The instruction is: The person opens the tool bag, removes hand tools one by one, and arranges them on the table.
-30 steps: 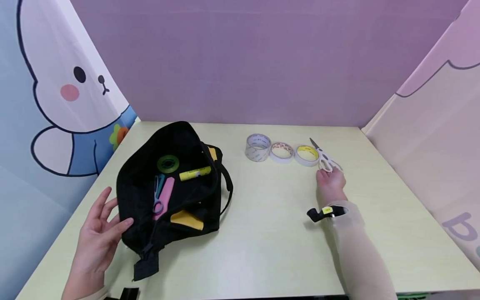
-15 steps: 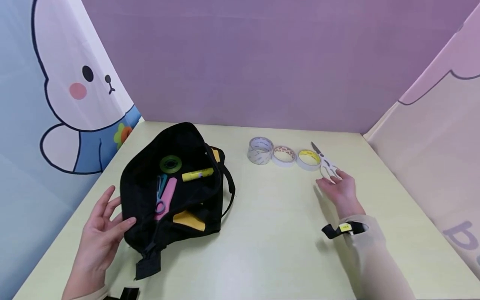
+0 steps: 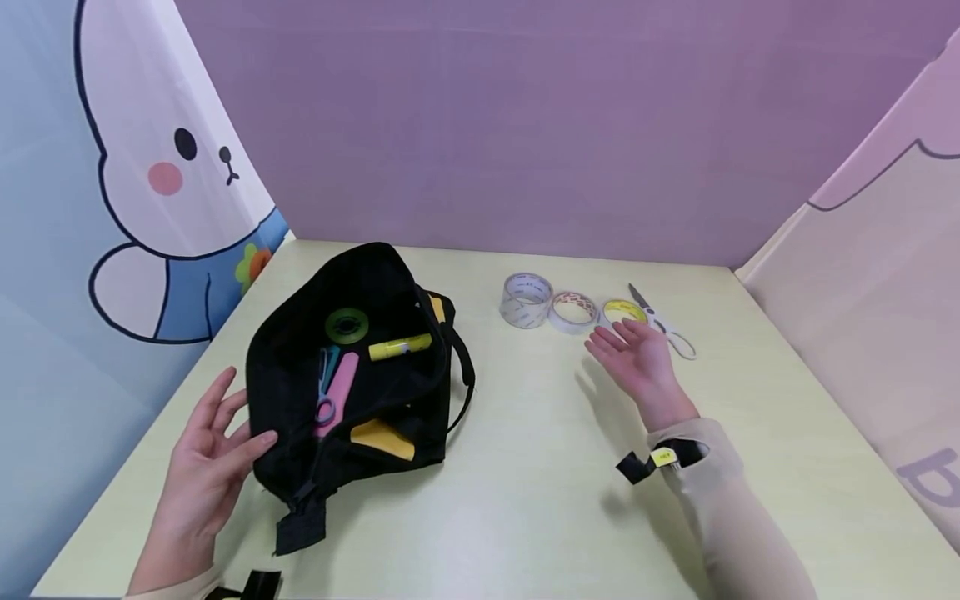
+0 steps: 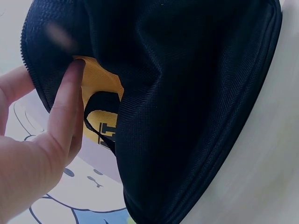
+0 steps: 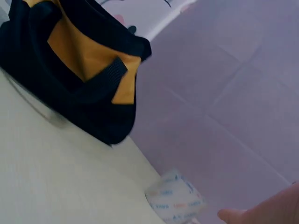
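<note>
- Left grip point(image 3: 210, 467) has the near-left rim of the soft black cloth bag with yellow panels point(image 3: 281, 392) between thumb and fingers; the bag stands open-mouthed just right of that grip.
- Right grip point(image 3: 637, 367) – fingers spread fairly straight, palm up, nothing seen in it. Whether its fingertips touch the narrow tape roll with the yellow core point(image 3: 624, 306) beyond them, cannot tell.
- Left of the right fingertips: the narrow white tape roll with red-patterned core point(image 3: 572, 326), then the wide clear tape roll with printed core point(image 3: 527, 315). Scissors with white handles and grey blades point(image 3: 658, 323) lie beyond the right grip, handles toward its right.
- Inside the bag, right of the left grip: green tape roll point(image 3: 347, 326), yellow tube point(image 3: 400, 347), flat pink piece point(image 3: 341, 390), small blue scissors point(image 3: 326, 392).
- Handling, judged: bag limp and light, liable to sag if the left grip lets go; best held by its zipped rim. Rolls probably firm, smooth, light; take across the outer wall or hook through the core. Scissors stiff, safest by the handles.
- Edges: bag strap point(image 3: 465, 367) juts toward the right grip, could snag. Purple backdrop point(image 3: 510, 133) stops things past the rolls. A broad stretch of pale counter point(image 3: 510, 483) between the grips gives room for a low sideways move.
</note>
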Motion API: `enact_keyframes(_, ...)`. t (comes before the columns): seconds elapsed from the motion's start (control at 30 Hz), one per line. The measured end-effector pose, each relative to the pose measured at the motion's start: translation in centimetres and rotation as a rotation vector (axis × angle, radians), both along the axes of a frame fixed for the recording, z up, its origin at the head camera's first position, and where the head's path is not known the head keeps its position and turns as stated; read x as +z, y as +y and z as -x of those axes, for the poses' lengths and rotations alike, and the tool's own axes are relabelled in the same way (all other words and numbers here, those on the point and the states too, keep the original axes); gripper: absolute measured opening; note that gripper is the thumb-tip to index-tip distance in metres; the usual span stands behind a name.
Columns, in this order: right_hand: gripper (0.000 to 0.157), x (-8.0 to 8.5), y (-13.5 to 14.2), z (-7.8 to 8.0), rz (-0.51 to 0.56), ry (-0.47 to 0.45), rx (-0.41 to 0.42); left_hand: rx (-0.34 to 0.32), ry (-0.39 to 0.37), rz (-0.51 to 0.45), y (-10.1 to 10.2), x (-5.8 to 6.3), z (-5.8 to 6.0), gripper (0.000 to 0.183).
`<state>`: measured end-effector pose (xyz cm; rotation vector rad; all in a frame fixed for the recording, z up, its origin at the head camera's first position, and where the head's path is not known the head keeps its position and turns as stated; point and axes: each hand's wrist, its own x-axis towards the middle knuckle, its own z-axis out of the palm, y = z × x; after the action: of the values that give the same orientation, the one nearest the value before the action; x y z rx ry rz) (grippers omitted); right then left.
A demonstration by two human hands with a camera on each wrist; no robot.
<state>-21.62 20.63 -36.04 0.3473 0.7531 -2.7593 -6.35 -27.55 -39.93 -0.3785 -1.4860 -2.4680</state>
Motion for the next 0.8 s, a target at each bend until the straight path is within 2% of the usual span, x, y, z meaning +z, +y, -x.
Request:
enact_keyframes(0.17,0.061,1.4,-2.8,-0.1,-0.111,0.083,0.07,-0.001,0.007,0.016,-0.1,-0.1,0.0,0.086)
enact_keyframes(0.43,0.055,4.5,-7.7,-0.5,-0.176,0.187,0.16,-0.015,0.014,-0.026,-0.4,-0.5,0.2,0.084)
enact_keyframes(0.8,0.055,7.3,-13.3,-0.3,-0.343,0.337,0.305,0.0,0.002,0.015,0.0,0.0,0.0,0.086)
